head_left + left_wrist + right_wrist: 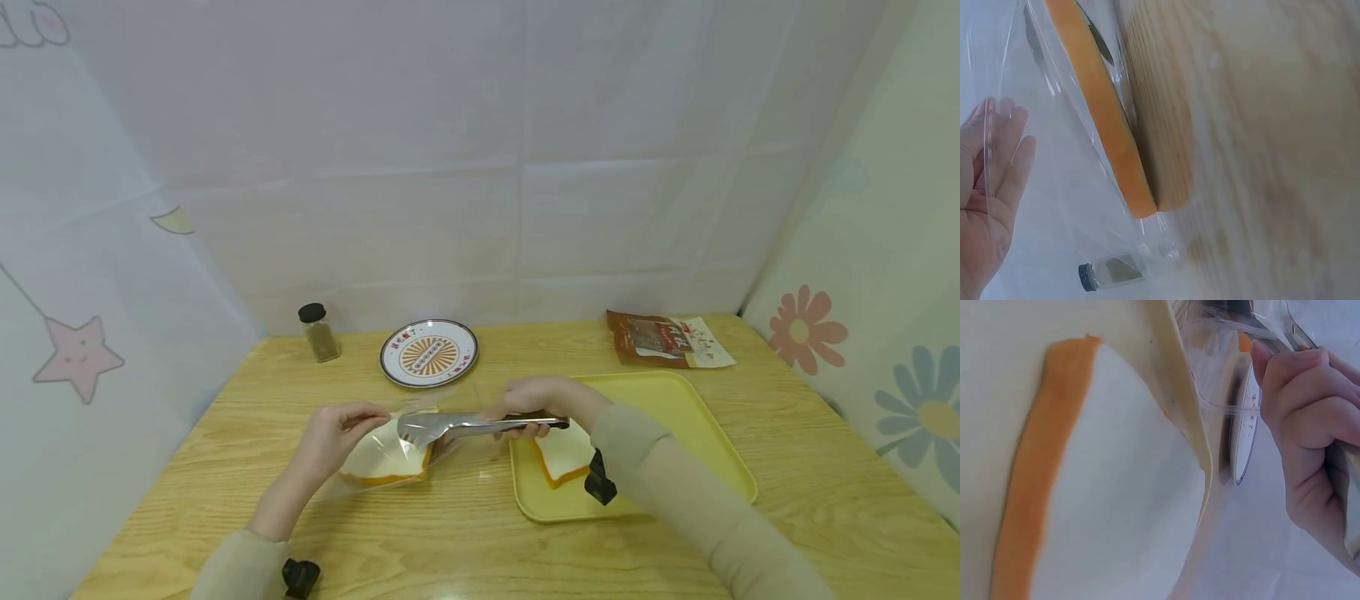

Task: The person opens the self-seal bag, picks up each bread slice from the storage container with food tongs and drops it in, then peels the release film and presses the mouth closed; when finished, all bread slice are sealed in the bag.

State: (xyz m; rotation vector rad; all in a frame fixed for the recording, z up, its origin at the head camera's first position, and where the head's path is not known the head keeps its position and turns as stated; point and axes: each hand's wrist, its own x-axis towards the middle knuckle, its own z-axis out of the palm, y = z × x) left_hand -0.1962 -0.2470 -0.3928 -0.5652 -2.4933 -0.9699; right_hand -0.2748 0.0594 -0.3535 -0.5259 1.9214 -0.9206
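A clear plastic bag [455, 450] surrounds a bread slice [367, 461] with an orange-brown crust, just above or on the wooden table; the gap is hard to judge. My left hand [330, 433] pinches the bag's film at its left side. My right hand [543, 402] grips metal tongs [468, 426] by their dark handle. The tongs' head reaches left over the slice, amid the shiny film; whether it still clamps the bread is unclear. Beneath my right hand, a second bread slice [1116, 487] lies on a yellow tray [678, 408].
Behind the bag is a round patterned plate [429, 354]. A small black-capped jar [320, 333] stands at the back left. At the back right lies a brown and white food packet [667, 340]. White cloth walls [480, 208] border the table.
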